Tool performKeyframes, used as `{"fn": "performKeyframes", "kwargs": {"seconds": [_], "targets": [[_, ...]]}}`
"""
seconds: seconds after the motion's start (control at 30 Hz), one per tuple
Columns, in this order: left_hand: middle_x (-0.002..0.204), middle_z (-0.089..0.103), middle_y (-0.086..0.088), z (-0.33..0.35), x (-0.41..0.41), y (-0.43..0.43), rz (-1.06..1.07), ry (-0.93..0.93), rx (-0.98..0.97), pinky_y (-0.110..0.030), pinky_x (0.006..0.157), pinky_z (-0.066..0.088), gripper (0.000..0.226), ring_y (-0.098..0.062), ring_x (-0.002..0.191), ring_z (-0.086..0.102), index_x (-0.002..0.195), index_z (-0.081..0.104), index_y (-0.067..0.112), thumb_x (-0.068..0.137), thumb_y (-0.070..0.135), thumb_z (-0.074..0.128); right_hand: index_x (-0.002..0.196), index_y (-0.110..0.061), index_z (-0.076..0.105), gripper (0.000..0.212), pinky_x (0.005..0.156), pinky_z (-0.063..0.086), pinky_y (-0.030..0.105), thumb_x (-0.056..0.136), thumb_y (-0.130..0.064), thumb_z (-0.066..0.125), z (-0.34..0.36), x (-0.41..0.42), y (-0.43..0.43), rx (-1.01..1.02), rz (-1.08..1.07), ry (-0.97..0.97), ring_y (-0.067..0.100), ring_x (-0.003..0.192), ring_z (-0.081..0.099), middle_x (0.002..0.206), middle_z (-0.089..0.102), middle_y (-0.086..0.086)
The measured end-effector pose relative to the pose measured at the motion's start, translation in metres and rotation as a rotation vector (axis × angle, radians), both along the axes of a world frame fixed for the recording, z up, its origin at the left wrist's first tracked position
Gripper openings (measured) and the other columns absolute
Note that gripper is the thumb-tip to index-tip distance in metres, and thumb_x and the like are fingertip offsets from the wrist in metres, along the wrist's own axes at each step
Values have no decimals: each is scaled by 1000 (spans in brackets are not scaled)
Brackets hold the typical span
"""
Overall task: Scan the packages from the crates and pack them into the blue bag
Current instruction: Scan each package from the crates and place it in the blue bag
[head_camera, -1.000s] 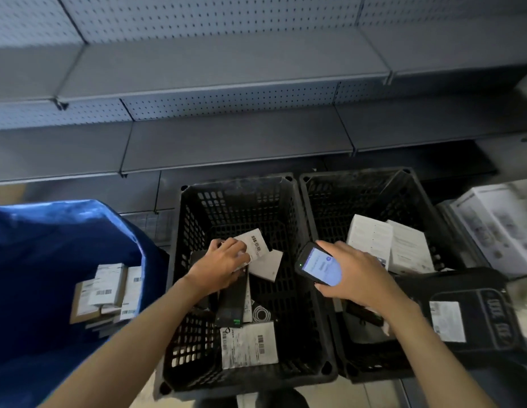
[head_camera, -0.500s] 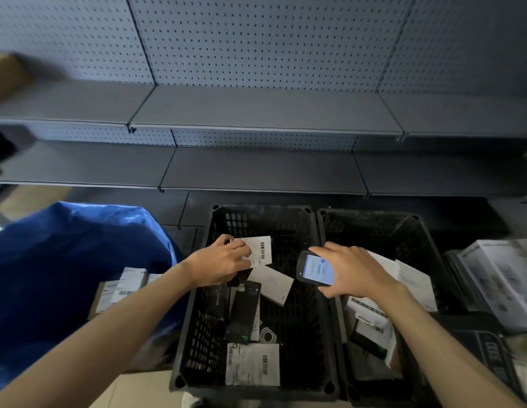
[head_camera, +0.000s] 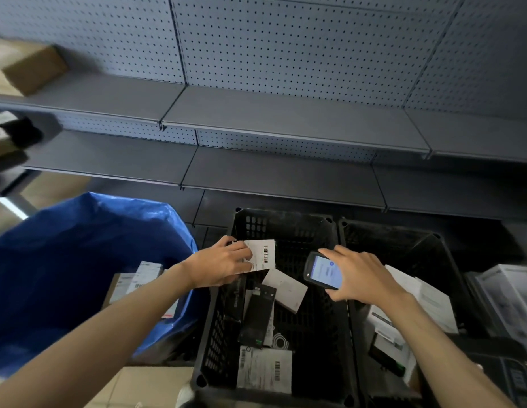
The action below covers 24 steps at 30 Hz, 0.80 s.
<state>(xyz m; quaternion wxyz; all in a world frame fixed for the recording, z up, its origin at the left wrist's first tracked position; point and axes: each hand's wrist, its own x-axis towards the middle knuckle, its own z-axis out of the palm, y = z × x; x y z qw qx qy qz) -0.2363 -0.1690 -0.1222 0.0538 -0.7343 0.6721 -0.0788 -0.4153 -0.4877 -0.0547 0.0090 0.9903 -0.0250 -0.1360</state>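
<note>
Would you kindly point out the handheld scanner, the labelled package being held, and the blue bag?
handheld scanner (head_camera: 325,270): head view, its lit screen.
labelled package (head_camera: 260,259): head view, its white label.
blue bag (head_camera: 79,245): head view, its inner wall.

The bag (head_camera: 79,260) is coloured blue, the left crate (head_camera: 283,214) latticed black; the package (head_camera: 263,254) is printed white with black barcodes; the scanner (head_camera: 324,270) is lit blue.
</note>
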Motion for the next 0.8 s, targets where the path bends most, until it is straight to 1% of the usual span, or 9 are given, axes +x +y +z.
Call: {"fn": "performKeyframes", "kwargs": {"seconds": [0.1,0.17,0.23,0.37,0.43,0.53,0.67,0.73,0.8], "targets": [[128,57,-3,4,8,28,43,38,-95,-46,100,49,35,-24,122,54,120,61,25,88,29,74,158,-35,29,99,74,49,29,74,-66,70,1,15,18,34,7,-11,17,93,63,127,50,-11],[123,58,-2,7,16,53,97,70,-179,-44,97,48,24,-23,116,55,113,63,24,91,27,70,158,-38,28,100,74,50,30,73,-66,72,0,29,37,73,3,-33,17,95,64,126,49,-14],[122,58,-1,7,26,84,168,92,-249,-42,98,45,19,-23,115,54,111,64,24,93,28,69,159,-41,26,100,78,49,31,74,-67,72,0,46,61,117,-1,-51,18,105,64,131,49,-15],[125,58,0,2,44,156,338,161,-359,-43,100,42,23,-22,119,52,112,66,24,90,28,72,159,-40,27,98,96,46,36,78,-67,73,-1,84,125,219,-17,-66,21,130,56,144,47,-10],[121,59,1,-5,51,191,417,210,-420,-44,96,44,23,-23,114,55,110,67,23,88,26,73,158,-41,29,96,96,45,35,77,-68,73,-2,103,162,243,-27,-68,19,128,56,141,48,-12],[117,60,2,-24,62,244,537,286,-523,-43,91,43,23,-25,107,57,106,69,22,85,20,78,155,-43,34,95,87,50,35,71,-74,68,-10,129,215,296,-35,-55,18,114,62,125,51,-19],[119,59,2,-57,73,307,713,386,-568,-44,93,41,27,-23,108,56,108,68,23,85,20,80,152,-42,39,91,89,53,39,72,-63,78,-18,159,282,353,-36,-64,20,113,63,126,54,-16],[121,58,3,-75,78,330,798,431,-570,-44,93,41,26,-21,109,55,109,68,23,86,22,80,150,-43,39,90,89,53,40,72,-62,79,-26,171,310,364,-23,-42,19,113,62,123,55,-16],[120,57,5,-95,82,346,877,472,-579,-45,92,42,25,-20,109,53,109,69,23,86,22,79,151,-45,38,92,91,52,40,70,-66,76,-36,180,332,388,-27,-3,17,119,59,128,55,-18]]}}
